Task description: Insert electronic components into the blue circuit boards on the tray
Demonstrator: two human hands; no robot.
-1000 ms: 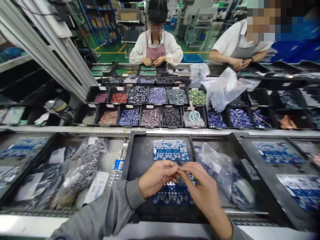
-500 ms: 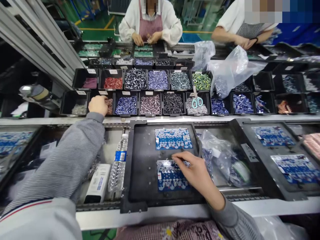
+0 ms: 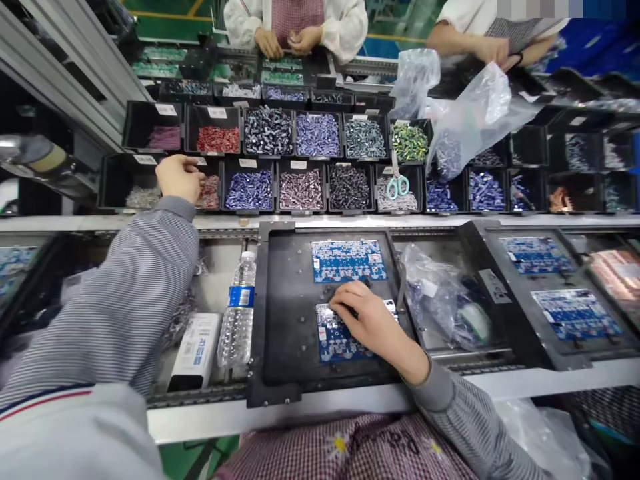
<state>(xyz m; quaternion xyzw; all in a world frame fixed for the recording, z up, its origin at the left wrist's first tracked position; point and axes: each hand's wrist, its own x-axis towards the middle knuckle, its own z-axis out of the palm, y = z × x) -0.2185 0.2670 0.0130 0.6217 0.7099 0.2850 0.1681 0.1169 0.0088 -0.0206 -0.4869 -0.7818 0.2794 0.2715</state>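
Note:
My left hand [image 3: 179,179] is at the front row of bins, its fingers curled together at the edge of a bin of reddish-brown small parts [image 3: 209,193]. Whatever its fingertips hold is hidden. Over the lower blue circuit board [image 3: 330,345], my right hand [image 3: 369,319] has thumb and forefinger pinched together at the board's upper edge; any part between them is too small to make out. An upper blue circuit board [image 3: 349,261] lies behind it in the same black tray [image 3: 285,327]. Both boards carry many small components.
Several black bins of coloured components stand in rows, with scissors [image 3: 397,187] in one. A water bottle [image 3: 239,313] and white box [image 3: 196,350] lie left of the tray, a plastic bag [image 3: 435,287] right. Across the bench, two people's hands [image 3: 287,43] [image 3: 495,52] are at work.
My right hand has come down onto the lower board's upper edge, fingers bunched closer. My left hand stays at the reddish-brown bin, slightly raised and turned. The whole view has tilted downward.

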